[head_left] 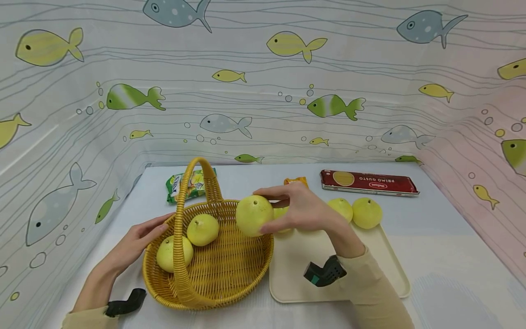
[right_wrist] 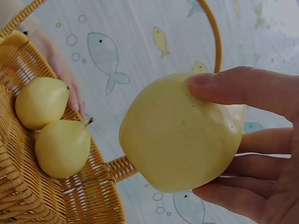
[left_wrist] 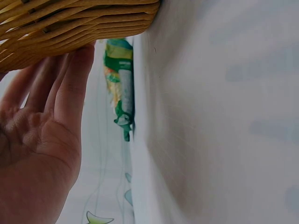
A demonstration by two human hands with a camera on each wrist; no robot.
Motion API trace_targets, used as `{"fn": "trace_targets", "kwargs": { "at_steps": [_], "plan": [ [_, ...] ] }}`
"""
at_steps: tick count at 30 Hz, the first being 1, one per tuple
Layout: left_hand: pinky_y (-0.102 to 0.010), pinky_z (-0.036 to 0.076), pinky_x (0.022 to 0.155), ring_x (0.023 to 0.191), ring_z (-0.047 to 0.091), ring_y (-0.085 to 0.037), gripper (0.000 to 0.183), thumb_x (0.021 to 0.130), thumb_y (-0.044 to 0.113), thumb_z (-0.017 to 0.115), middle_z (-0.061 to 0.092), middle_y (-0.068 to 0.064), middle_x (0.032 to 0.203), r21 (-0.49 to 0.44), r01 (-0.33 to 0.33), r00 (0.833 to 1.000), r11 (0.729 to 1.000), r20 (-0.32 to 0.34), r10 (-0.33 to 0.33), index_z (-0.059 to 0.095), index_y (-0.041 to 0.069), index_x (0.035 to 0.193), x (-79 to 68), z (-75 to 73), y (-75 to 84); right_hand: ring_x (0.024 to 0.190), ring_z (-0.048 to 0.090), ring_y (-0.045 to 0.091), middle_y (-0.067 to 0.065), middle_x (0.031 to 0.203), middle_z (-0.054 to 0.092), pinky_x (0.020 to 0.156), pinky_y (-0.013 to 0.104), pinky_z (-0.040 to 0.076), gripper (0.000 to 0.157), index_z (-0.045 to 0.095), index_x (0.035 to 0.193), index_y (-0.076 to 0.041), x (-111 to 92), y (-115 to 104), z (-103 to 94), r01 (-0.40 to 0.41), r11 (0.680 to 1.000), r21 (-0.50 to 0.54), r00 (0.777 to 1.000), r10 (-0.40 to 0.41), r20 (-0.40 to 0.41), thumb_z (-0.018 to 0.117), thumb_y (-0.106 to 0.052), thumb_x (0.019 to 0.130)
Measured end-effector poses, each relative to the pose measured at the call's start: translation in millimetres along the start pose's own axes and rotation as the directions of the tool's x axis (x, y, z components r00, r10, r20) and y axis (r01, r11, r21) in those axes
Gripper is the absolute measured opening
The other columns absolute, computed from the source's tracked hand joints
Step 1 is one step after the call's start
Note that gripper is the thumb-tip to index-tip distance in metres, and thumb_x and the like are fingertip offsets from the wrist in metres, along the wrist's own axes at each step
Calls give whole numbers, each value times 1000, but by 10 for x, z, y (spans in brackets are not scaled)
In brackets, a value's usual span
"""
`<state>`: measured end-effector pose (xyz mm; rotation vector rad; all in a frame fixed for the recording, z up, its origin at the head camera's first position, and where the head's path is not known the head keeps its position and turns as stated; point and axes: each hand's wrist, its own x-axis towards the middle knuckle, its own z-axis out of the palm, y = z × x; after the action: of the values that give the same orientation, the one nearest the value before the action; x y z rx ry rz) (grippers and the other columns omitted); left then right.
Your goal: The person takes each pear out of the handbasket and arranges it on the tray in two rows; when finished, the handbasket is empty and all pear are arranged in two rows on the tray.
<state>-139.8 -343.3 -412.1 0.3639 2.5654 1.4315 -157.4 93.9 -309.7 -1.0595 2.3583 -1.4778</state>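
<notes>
My right hand [head_left: 306, 208] pinches a yellow-green pear [head_left: 251, 216] between thumb and fingers, above the right side of a wicker basket [head_left: 223, 269]. The right wrist view shows the thumb on one side of this pear and the fingers around the other. Inside the basket, near its left side, lie two more pears [head_left: 203, 229] [head_left: 174, 254]. My left hand [head_left: 133, 244] rests at the basket's left rim. Its fingers [left_wrist: 70, 88] reach fairly straight against the outer wicker in the left wrist view.
Right of the basket is a cream tray [head_left: 312, 274], with several pears [head_left: 367, 213] along its far side, one partly hidden behind my right hand. Farther back lie a green snack bag [head_left: 189, 185], an orange packet [head_left: 297, 180] and a red biscuit box [head_left: 370, 183]. The basket's tall handle [head_left: 179, 219] arches up.
</notes>
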Motion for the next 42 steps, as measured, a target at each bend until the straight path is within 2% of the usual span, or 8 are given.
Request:
{"fn": "trace_targets", "kwargs": {
  "at_steps": [6, 13, 22, 26, 29, 33, 38, 42],
  "plan": [
    [-7, 39, 95, 124, 41, 18, 48, 109, 32, 43, 50, 2, 149, -4, 10, 1000, 1000, 11, -10, 42, 14, 153, 24, 39, -18, 108, 68, 11, 1, 122, 71, 92, 26, 55, 64, 68, 130, -10, -49, 50, -69, 16, 1000, -26, 1000, -16, -23, 91, -22, 72],
    [-7, 38, 96, 124, 42, 18, 48, 109, 32, 43, 49, -3, 150, 1, 5, 1000, 1000, 8, -5, 43, 14, 153, 29, 58, -4, 107, 69, 12, -2, 124, 68, 92, 28, 56, 66, 67, 131, -14, -167, 152, -179, -57, 997, -54, 997, 54, -59, 92, -24, 71],
    [-6, 39, 95, 122, 41, 19, 50, 109, 34, 43, 47, -9, 151, 12, 31, 999, 999, 5, -31, 42, 12, 153, 28, 44, 51, 108, 69, 14, 1, 125, 70, 90, 29, 57, 67, 68, 131, -15, -385, 295, -304, -100, 992, -78, 984, 87, -158, 93, -25, 70],
    [-6, 39, 95, 122, 41, 19, 50, 109, 33, 43, 49, -6, 150, 11, 26, 1000, 1000, 8, -26, 42, 11, 153, 28, 40, 46, 103, 71, 15, 4, 124, 70, 89, 34, 58, 67, 67, 132, -15, -490, 374, -326, -125, 991, -57, 981, 114, -158, 92, -26, 71],
    [-7, 39, 95, 123, 41, 19, 49, 109, 33, 42, 49, -5, 150, 12, 22, 1000, 1000, 11, -22, 42, 11, 153, 23, 34, 43, 105, 70, 15, 4, 122, 70, 89, 35, 58, 66, 67, 132, -15, -566, 435, -345, -112, 992, -65, 983, 101, -152, 92, -26, 71],
    [-6, 39, 94, 122, 40, 20, 51, 109, 33, 43, 47, -9, 151, 19, 33, 999, 999, 9, -33, 41, 10, 154, 12, 23, 52, 109, 69, 14, 4, 123, 70, 89, 31, 58, 66, 66, 133, -12, -646, 518, -375, -88, 993, -83, 987, 76, -142, 91, -24, 73],
    [-6, 39, 94, 121, 39, 21, 52, 109, 34, 43, 46, -12, 152, 25, 44, 999, 999, 0, -44, 40, 8, 154, 1, 5, 62, 109, 68, 14, 4, 123, 70, 89, 32, 58, 67, 66, 132, -11, -664, 601, -427, -88, 989, -115, 988, 73, -136, 92, -23, 71],
    [-6, 39, 94, 121, 40, 21, 52, 109, 33, 44, 47, -7, 151, 18, 40, 999, 999, -2, -40, 40, 8, 154, -2, 3, 48, 107, 69, 15, 5, 124, 70, 89, 36, 58, 69, 66, 132, -11, -661, 623, -464, -113, 987, -114, 987, 98, -127, 93, -25, 70]
  ]
}}
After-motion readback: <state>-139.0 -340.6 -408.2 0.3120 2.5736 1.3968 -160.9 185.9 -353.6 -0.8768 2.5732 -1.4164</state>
